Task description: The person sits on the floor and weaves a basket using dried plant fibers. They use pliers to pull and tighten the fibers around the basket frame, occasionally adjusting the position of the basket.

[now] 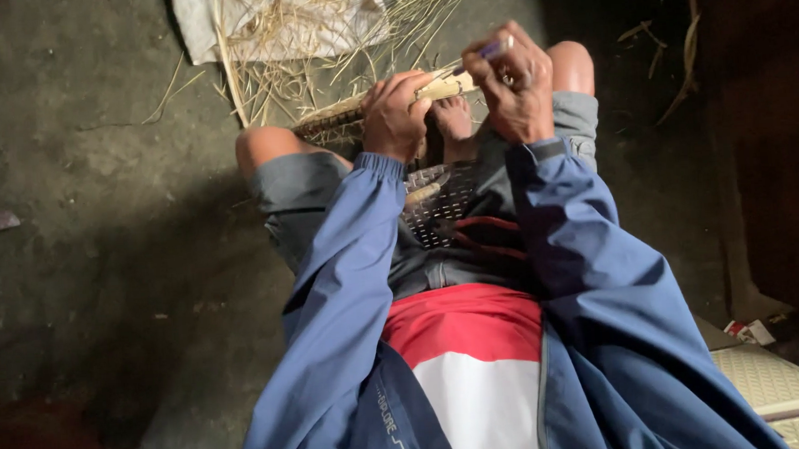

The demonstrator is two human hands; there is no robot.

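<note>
Hands: two, the left hand and the right hand
Woven straw pieces: one, gripped in the hands
Thin tools with a purple handle: one
White sheets on the floor: one
Loose straws: a scattered heap, too many to count
Bare knees: two
Blue sleeves: two

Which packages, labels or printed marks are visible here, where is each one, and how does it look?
Small package: on the floor at the right edge, beside a pale mat; boxy, white and red.
Printed mark: on the blue jacket low on the left side; small pale lettering, running vertically.
No signs or screens visible.
</note>
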